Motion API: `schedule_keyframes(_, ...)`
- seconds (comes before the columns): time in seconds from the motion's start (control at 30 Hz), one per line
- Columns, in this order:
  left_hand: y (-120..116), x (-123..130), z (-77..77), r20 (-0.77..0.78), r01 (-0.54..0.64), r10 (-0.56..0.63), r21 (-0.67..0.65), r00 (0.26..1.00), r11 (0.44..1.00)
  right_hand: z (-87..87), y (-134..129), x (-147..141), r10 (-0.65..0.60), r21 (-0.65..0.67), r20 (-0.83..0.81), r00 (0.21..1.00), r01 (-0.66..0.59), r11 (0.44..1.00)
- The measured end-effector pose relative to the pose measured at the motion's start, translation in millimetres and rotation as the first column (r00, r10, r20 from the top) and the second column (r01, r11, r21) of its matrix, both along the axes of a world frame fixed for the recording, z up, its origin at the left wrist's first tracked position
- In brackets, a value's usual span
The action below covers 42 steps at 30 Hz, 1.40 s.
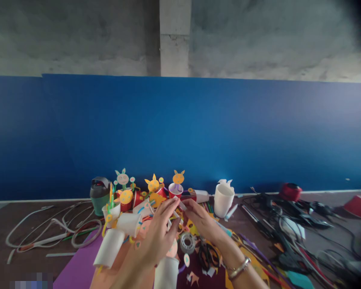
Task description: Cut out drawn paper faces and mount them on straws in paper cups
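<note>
My left hand and my right hand meet above the middle of the cluttered table. Between their fingertips shows a small pale strip, partly covered by fingers; its material is unclear. Both hands are closed on it, the left with fairly straight fingers. Below them lie a roll of clear tape and black-handled scissors. Just beyond the fingertips stands a red-and-white paper cup with an orange paper animal face on top. A white paper cup is under my left wrist.
White cups and paper-faced figures crowd the left, near a green container and white cables. At right are a white cup, glue guns and tangled wires. A blue panel rises behind.
</note>
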<state>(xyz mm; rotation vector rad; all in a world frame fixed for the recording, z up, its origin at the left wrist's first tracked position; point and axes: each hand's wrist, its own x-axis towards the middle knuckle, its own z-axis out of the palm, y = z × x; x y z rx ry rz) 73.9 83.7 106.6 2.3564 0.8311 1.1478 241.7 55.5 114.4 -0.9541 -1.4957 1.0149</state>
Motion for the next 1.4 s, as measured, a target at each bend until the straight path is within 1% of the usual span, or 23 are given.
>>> schedule_keyframes(0.1, 0.1, 1.2, -1.8, 0.022, -0.017, 0.018, -0.01, 1.0, 1.0, -3.3, 0.1, -2.6, 0.038, 0.022, 0.034, 0.999, -0.038, 0.999)
schedule_keyframes(0.27, 3.8, 3.7, -3.7, 0.078, -0.052, 0.055, -0.032, 0.995, 0.998, -4.1, 0.3, -0.9, -0.006, 0.051, 0.156, 0.988, -0.002, 0.999)
schedule_keyframes(0.37, 3.2, 4.8, -1.5, 0.102, -0.07, 0.073, -0.04, 0.992, 0.997, -2.9, -1.9, -0.5, -0.035, 0.078, 0.224, 0.974, 0.018, 0.997)
schedule_keyframes(0.5, 2.3, 4.9, 1.6, 0.136, -0.073, 0.083, -0.077, 0.987, 0.994, -2.5, -4.0, -0.4, -0.042, 0.09, 0.281, 0.959, 0.017, 0.996)
schedule_keyframes(0.7, 4.8, 6.1, -3.7, 0.194, -0.053, 0.08, -0.141, 0.978, 0.989, -1.1, -4.2, 0.1, -0.059, 0.088, 0.313, 0.948, 0.033, 0.996)
schedule_keyframes(0.83, 6.0, 6.6, -6.4, 0.179, -0.074, 0.086, -0.073, 0.98, 0.995, -0.3, -4.8, -1.1, -0.081, 0.095, 0.31, 0.947, 0.054, 0.994)
schedule_keyframes(0.9, 5.6, 6.6, -6.1, 0.185, -0.093, 0.104, -0.064, 0.977, 0.994, -0.2, -5.1, -2.5, -0.093, 0.103, 0.292, 0.952, 0.066, 0.992)
schedule_keyframes(1.07, 2.9, 6.7, -2.2, 0.206, -0.102, 0.121, -0.1, 0.971, 0.99, 4.3, -7.5, -6.0, -0.111, 0.083, 0.251, 0.962, 0.093, 0.992)
schedule_keyframes(1.27, 0.3, 6.9, 1.8, 0.226, -0.1, 0.129, -0.136, 0.966, 0.986, 11.6, -10.9, -6.7, -0.123, 0.083, 0.29, 0.949, 0.103, 0.991)
schedule_keyframes(1.4, -0.4, 7.1, 2.5, 0.215, -0.116, 0.138, -0.109, 0.967, 0.987, 12.2, -11.8, -7.1, -0.154, 0.103, 0.309, 0.939, 0.128, 0.986)
